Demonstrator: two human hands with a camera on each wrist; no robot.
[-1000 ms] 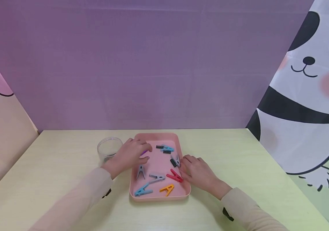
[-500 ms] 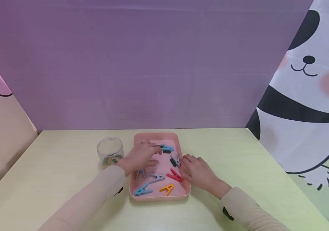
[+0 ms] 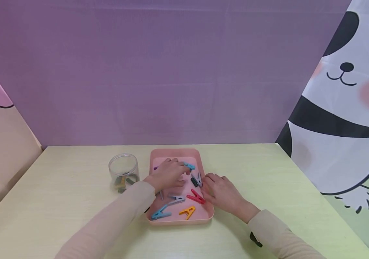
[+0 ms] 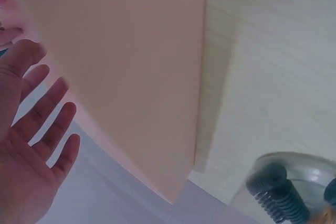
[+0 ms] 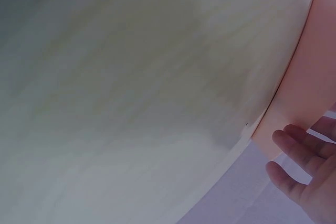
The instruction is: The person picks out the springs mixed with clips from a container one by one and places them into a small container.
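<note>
My left hand point(image 3: 168, 175) hovers over the far half of a pink tray point(image 3: 179, 223), its fingers loosely bent and nothing seen in them. Beneath its fingertips lies a light-blue clip point(image 3: 189, 166), partly hidden; a purple piece point(image 3: 156, 168) peeks out behind the hand. Against the tray's right wall rests my right hand point(image 3: 221, 192), fingers extended on the outside in the right wrist view. Close to it are a red clip point(image 3: 196, 197) and a grey clip point(image 3: 199, 180) beside a black spring-like piece point(image 3: 194, 182).
Left of the tray stands a clear round jar point(image 3: 123, 165) containing dark coils point(image 4: 289, 198) and something yellow. Nearer in the tray lie a yellow clip point(image 3: 188, 212), a blue clip point(image 3: 160, 214) and a grey clip point(image 3: 176, 199). A purple backdrop point(image 3: 171, 79) closes off the table's far edge.
My left hand has moved right across the tray from near the jar, uncovering the jar and covering the light-blue clip and black coils. The right hand has stayed put.
</note>
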